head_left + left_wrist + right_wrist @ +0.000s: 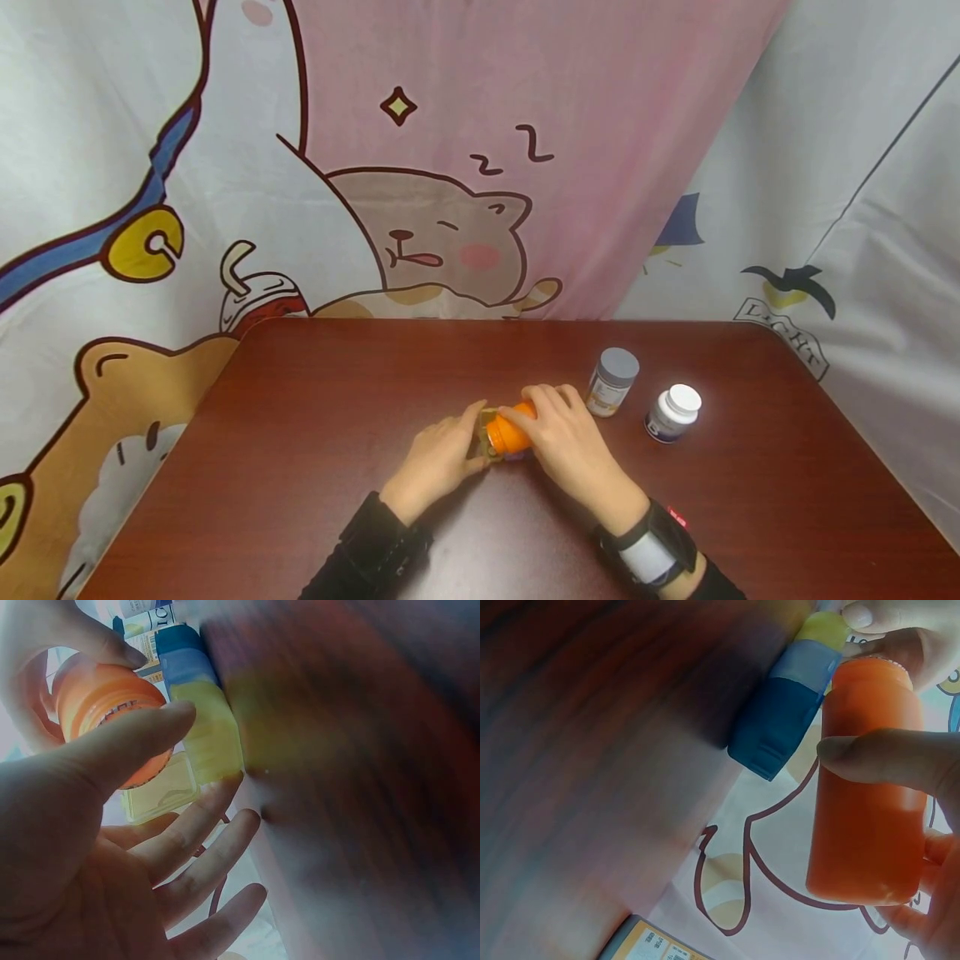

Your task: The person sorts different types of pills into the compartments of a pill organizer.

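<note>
My right hand (570, 446) grips an orange bottle (512, 432) round its body, thumb on the near side. The bottle is tilted, with its narrower ridged neck towards my left hand (435, 458). Directly below it on the table stands a small pill organizer with yellow (208, 731), blue (187, 666) and dark teal (776, 720) sections. A clear yellow lid (161, 793) stands raised at its yellow end. My left hand holds that end between thumb and fingers; in the left wrist view the thumb overlaps the bottle. The inside of the yellow section is hidden.
To the right of my right hand stand a jar with a grey lid (613, 382) and a white bottle with a white cap (672, 412). A small red tag (677, 517) shows beside the right wrist. A printed curtain (450, 100) hangs behind the brown table (322, 383).
</note>
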Tool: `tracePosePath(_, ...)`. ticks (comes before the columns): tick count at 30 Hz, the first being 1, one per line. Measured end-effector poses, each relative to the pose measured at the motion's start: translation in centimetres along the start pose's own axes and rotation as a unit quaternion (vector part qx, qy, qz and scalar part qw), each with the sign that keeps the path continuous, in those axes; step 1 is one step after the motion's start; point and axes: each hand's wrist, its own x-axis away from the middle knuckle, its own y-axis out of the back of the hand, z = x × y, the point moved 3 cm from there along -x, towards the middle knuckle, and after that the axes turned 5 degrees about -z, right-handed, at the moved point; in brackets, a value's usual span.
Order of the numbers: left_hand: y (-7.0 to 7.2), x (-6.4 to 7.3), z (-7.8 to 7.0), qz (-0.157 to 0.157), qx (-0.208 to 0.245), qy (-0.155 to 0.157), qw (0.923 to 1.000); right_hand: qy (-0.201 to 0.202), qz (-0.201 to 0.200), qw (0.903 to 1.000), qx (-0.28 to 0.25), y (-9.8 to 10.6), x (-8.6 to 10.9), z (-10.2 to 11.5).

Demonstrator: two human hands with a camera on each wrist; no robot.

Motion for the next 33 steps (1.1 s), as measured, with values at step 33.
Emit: tracePosePath(33, 0.1, 0.1, 0.0, -0.015, 0.003, -0.010, 0.9998, -0.091, 0.051, 0.9921, -0.069, 0.1, 0.7, -1.4)
